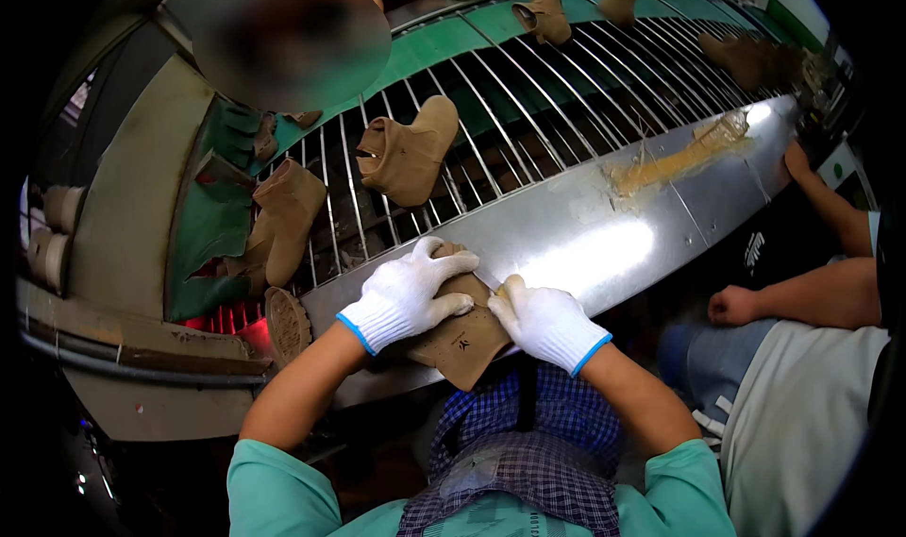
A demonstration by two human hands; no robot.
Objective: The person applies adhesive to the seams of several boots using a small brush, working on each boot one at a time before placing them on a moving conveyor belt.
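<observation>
A tan suede boot upper (462, 344) lies at the near edge of the metal ledge, a small dark mark on its side. My left hand (406, 287), in a white knit glove with a blue cuff, grips it across the top, thumb bent over the suede. On the other side, my gloved right hand (549, 322) is closed against the upper, its fingertips pinched together. A thin sliver shows by those fingertips, too small to name. Just beyond my left hand, a tan boot (411, 155) rests on the metal bars. Another tan boot (288, 211) leans at the left.
A shiny metal ledge (566, 244) borders a curved rack of bars (528, 112), with dried yellow glue (679, 159) on it. A sole (286, 322) stands by my left forearm. More boots (545, 13) ride farther off. People work across and at right, one arm (802, 296) close.
</observation>
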